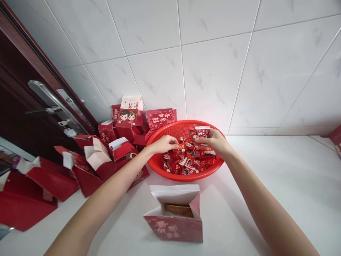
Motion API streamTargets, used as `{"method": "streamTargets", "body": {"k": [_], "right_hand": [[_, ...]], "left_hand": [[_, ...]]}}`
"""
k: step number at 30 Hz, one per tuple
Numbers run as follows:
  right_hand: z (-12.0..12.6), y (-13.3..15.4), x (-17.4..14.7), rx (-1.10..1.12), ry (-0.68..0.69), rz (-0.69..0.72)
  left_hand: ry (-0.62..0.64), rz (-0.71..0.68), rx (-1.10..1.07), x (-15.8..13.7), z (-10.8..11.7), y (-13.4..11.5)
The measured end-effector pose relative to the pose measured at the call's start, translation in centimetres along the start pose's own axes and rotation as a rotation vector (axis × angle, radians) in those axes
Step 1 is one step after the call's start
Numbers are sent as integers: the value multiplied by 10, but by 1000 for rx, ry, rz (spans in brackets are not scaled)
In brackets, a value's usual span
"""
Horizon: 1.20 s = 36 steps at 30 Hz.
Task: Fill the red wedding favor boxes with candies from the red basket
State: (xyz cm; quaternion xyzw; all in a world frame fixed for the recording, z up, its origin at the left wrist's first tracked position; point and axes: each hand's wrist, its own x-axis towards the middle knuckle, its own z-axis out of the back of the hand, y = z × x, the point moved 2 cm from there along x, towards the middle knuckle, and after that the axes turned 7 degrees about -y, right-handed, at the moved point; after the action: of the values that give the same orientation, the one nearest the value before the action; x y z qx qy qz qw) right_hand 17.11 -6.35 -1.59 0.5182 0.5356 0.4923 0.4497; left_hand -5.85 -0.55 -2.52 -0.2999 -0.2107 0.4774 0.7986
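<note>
Left hand (pixel 165 143): fingers curled, pinching a sweet from the sweets (pixel 189 158).
Right hand (pixel 215 141): fingers closed round several sweets.
Basket (pixel 160 167): red, holding the sweets, far centre.
Open box (pixel 176 213): near, between both forearms.
Folded boxes (pixel 106 156): piled left.

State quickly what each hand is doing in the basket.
Left hand: fingers pinched on sweets in the red basket.
Right hand: closed on a few wrapped sweets.

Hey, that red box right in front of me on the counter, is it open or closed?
Open. The red box stands upright with its white top flaps spread, and something gold-brown shows inside.
</note>
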Motion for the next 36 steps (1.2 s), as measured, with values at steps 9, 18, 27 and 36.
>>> {"method": "streamTargets", "body": {"k": [9,18,27,36], "right_hand": [[0,2,-2,-19,10,1],[2,-3,3,-4,22,38],[3,-7,6,6,31,47],[3,-8,7,6,37,64]], "left_hand": [[-102,59,38,-1,-1,1],[-69,-52,402,-5,7,-15],[438,-23,651,-12,-26,-36],[253,-84,294,-8,-16,-32]]}}
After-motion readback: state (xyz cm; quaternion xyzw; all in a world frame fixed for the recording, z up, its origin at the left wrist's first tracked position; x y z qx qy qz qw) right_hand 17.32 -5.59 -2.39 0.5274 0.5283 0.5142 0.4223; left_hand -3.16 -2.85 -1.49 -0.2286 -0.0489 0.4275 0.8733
